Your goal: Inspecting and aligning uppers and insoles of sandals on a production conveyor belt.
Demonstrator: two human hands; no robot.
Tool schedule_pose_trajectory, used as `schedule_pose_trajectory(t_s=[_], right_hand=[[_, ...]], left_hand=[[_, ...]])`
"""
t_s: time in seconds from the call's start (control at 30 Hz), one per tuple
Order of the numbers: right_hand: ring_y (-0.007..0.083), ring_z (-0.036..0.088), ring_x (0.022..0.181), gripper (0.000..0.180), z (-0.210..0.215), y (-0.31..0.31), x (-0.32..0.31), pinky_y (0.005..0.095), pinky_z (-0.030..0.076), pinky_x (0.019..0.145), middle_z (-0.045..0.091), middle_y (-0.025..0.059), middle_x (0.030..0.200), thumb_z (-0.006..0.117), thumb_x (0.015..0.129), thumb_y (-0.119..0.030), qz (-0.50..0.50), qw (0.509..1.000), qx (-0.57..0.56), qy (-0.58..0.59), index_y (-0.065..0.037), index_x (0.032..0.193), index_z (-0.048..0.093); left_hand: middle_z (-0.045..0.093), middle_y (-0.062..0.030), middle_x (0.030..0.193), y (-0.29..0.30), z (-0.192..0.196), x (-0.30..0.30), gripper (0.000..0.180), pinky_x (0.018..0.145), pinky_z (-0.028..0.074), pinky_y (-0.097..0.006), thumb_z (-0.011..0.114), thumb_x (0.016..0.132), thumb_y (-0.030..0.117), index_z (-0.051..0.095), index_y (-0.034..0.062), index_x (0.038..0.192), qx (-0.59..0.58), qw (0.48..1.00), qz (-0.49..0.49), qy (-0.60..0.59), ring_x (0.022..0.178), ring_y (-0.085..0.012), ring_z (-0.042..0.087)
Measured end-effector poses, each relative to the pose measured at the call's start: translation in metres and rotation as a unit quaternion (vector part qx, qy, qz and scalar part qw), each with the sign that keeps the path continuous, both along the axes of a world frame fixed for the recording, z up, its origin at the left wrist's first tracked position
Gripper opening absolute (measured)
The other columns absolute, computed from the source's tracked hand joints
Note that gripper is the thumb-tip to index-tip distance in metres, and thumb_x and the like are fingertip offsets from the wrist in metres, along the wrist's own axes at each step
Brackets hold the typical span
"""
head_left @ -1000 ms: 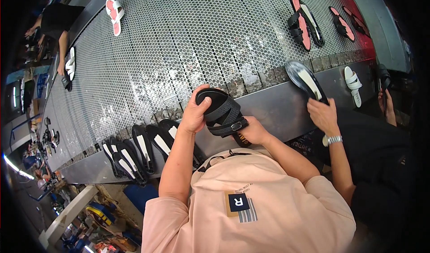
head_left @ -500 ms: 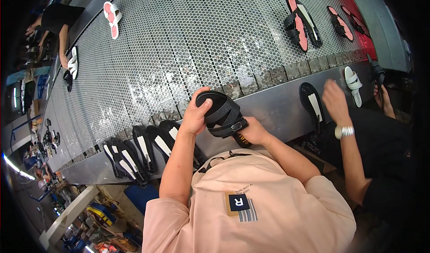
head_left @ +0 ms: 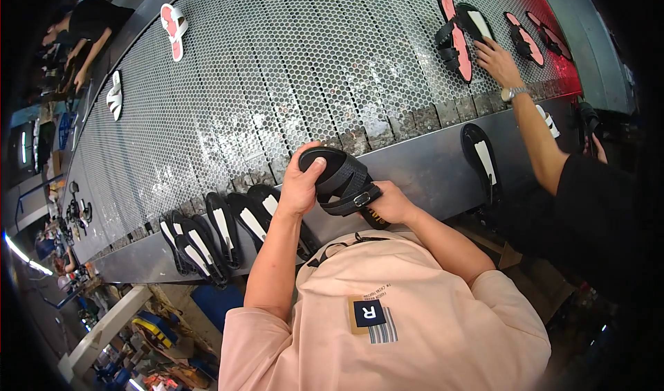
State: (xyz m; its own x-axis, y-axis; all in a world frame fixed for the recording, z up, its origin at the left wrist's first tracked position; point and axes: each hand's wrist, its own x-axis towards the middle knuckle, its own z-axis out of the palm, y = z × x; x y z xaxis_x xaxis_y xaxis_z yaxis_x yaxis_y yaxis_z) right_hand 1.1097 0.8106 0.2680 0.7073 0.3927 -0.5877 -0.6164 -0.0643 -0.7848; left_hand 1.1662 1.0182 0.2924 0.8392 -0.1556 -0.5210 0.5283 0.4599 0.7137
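Observation:
A black strappy sandal point(head_left: 344, 176) with a buckle is held in front of my chest, over the metal edge of the conveyor. My left hand point(head_left: 302, 183) wraps its toe end, thumb pressed on the insole. Around the heel end, below the buckled strap, my right hand point(head_left: 391, 204) is closed; its fingers are partly hidden behind the sandal. Left of my left forearm, several black soles point(head_left: 220, 228) with white strips lean along the metal edge. One more black sole point(head_left: 478, 152) leans there to my right.
The perforated conveyor point(head_left: 297, 73) stretches ahead. On it lie a black sandal with pink insole point(head_left: 454, 41), a white sandal point(head_left: 173, 31) and others. At right, a co-worker's hand point(head_left: 499, 64) touches a black sole point(head_left: 474, 23). Another person point(head_left: 93, 31) works at far left.
The co-worker's arm at right has reached forward onto the conveyor, to the black sole beside the pink-insoled sandal. The far-left person's hand has left the white sandal. My hands have barely moved.

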Motion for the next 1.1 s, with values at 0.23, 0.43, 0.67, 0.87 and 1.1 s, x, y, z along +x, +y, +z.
schedule_pose_trajectory(t_s=[0.23,0.43,0.67,0.87,1.1], right_hand=[[0.0128,0.059,0.072,0.015,0.011,-0.009,0.005,0.0293,0.048,0.070,0.066,0.0071,0.076,0.063,0.083,-0.014,0.063,0.996,-0.035,-0.055,-0.001,0.090,0.065],[0.0171,0.058,0.070,0.019,0.006,-0.014,0.006,0.0314,0.047,0.072,0.064,0.0142,0.077,0.066,0.080,-0.020,0.139,0.980,-0.097,-0.102,-0.003,0.088,0.065],[0.0174,0.057,0.069,0.020,0.010,-0.025,0.008,0.0321,0.047,0.071,0.064,0.0148,0.077,0.067,0.079,-0.020,0.142,0.981,-0.087,-0.101,-0.003,0.088,0.065],[0.0135,0.056,0.067,0.020,0.021,-0.044,0.025,0.0288,0.047,0.067,0.066,0.0091,0.075,0.066,0.080,-0.019,0.141,0.985,-0.081,-0.060,-0.001,0.090,0.066],[0.0130,0.062,0.065,0.016,0.024,-0.069,0.034,0.0289,0.050,0.061,0.066,0.0056,0.074,0.065,0.083,-0.016,0.033,0.998,-0.005,0.056,-0.002,0.092,0.067]], left_hand=[[0.064,-0.0055,0.093,0.016,0.040,0.027,0.033,0.075,0.050,-0.026,0.066,0.080,0.003,0.057,0.0006,0.112,0.251,0.945,-0.210,-0.023,0.082,-0.0124,0.060],[0.065,-0.0031,0.078,0.007,0.049,0.035,0.021,0.062,0.049,-0.024,0.066,0.079,0.005,0.066,-0.0005,0.099,0.389,0.832,-0.392,-0.054,0.069,-0.0078,0.058],[0.063,-0.0016,0.073,-0.002,0.048,0.030,0.016,0.056,0.047,-0.023,0.065,0.080,0.006,0.067,0.0003,0.095,0.353,0.861,-0.363,-0.038,0.063,-0.0065,0.056],[0.066,-0.0061,0.091,-0.015,0.044,0.041,0.028,0.069,0.050,-0.025,0.067,0.079,0.007,0.063,-0.0020,0.106,0.319,0.887,-0.327,-0.058,0.077,-0.0119,0.061],[0.063,-0.0038,0.081,-0.010,0.000,-0.001,0.012,0.065,0.048,-0.027,0.062,0.088,0.012,0.060,0.0015,0.093,0.185,0.966,-0.178,0.029,0.074,-0.0123,0.062]])
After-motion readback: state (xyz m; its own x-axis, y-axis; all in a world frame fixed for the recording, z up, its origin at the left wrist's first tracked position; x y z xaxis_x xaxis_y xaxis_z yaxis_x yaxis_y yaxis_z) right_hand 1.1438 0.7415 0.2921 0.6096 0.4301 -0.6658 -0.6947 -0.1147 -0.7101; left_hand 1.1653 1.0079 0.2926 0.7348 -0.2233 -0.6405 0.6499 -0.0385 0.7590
